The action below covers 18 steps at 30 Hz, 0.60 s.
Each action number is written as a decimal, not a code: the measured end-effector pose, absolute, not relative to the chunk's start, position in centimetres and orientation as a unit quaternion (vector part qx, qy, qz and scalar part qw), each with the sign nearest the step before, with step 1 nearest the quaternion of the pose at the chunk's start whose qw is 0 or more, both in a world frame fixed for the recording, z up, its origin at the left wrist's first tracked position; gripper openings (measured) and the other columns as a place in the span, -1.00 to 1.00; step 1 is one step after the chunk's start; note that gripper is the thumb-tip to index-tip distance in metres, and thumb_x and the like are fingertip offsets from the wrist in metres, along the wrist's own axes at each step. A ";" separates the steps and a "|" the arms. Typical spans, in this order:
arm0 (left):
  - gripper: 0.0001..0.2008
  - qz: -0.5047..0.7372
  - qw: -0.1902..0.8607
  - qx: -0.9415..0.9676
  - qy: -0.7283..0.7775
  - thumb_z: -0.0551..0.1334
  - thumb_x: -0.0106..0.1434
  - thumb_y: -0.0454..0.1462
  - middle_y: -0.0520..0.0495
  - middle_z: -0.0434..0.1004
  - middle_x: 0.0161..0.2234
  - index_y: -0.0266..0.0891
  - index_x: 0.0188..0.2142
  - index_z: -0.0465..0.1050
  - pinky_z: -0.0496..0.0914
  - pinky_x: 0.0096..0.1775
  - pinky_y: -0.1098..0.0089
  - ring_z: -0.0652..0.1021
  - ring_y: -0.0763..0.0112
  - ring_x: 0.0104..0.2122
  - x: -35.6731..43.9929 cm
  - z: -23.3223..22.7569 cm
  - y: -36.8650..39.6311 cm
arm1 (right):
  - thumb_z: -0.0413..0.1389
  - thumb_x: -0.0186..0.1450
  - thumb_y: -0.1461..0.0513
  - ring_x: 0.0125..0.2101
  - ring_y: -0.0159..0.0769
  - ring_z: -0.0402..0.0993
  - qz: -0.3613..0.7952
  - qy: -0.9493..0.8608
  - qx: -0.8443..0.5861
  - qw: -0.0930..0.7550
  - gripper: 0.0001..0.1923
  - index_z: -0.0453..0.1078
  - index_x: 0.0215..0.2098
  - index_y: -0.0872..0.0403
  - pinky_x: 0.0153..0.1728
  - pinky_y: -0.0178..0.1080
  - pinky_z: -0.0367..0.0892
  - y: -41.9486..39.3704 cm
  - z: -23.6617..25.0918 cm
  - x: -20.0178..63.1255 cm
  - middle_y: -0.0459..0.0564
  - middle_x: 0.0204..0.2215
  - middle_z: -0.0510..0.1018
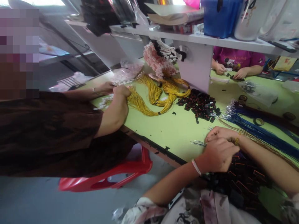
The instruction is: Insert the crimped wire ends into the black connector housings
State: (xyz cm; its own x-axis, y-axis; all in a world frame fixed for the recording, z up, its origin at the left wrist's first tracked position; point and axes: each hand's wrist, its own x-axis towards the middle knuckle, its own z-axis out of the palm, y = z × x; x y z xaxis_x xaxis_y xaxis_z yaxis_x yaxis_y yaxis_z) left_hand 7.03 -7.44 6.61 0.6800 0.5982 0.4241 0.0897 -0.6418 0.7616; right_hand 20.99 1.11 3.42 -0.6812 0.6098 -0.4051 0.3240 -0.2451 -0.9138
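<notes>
My left hand point(216, 155) is curled near the table's front edge, a white band on its wrist, fingers pinched on thin silvery wire ends point(198, 143). My right hand point(220, 133) lies just beyond it, fingers closed on the same thin wires, a gold bracelet at the wrist. Blue wire bundles point(257, 127) stretch to the right of my hands. A heap of small black connectors point(201, 105) lies on the green table point(177, 130) just ahead. Dark wired pieces point(245, 180) are piled under my forearms.
A co-worker in a dark top at the left has both hands point(119, 93) on yellow wire bundles point(158, 93). Pink-white pieces point(158, 59) are heaped behind. Another person in pink point(235, 62) works across the table. A white shelf point(210, 40) hangs overhead. A red stool point(116, 174) stands below.
</notes>
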 end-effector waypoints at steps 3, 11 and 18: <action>-0.65 0.293 0.296 0.905 0.082 0.09 0.15 -0.34 -0.22 0.54 -0.27 -0.27 -0.08 0.47 0.30 -0.20 0.26 0.46 0.22 -0.29 9.3 7.2 -9.7 | 0.27 0.05 0.12 -0.53 -0.43 0.42 0.670 -0.536 -0.478 0.189 -0.72 0.48 -0.43 0.20 -0.39 -0.33 0.34 0.9 3.0 20.2 -0.02 -0.57 0.55; -0.79 0.315 0.352 0.880 0.041 0.19 0.17 -0.23 -0.21 0.52 -0.22 -0.18 -0.22 0.51 0.31 -0.17 0.26 0.47 0.18 -0.18 10.5 8.0 -10.0 | 0.15 0.13 0.06 -0.63 -0.44 0.31 0.561 -0.523 -0.539 0.348 -0.73 0.23 -0.43 0.05 -0.61 -0.35 0.20 -1.7 2.3 18.2 -0.09 -0.56 0.50; -0.62 0.232 0.233 0.888 0.321 0.10 0.05 -0.47 -0.16 0.48 -0.16 -0.20 -0.18 0.53 0.32 -0.12 0.23 0.40 0.21 -0.15 6.3 6.3 4.3 | 0.13 0.14 0.06 -0.57 -0.35 0.28 0.495 -0.579 -0.553 0.339 -0.76 0.33 -0.53 0.06 -0.57 -0.27 0.16 -1.8 1.2 19.0 -0.06 -0.61 0.42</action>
State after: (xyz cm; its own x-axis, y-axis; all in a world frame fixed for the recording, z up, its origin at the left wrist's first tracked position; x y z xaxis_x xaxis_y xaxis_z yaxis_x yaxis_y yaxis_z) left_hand 6.29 4.35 6.32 0.6860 0.6785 0.2626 0.4616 -0.6849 0.5638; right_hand 18.96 -1.83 1.23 -0.1592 0.9751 -0.1546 0.3041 -0.1006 -0.9473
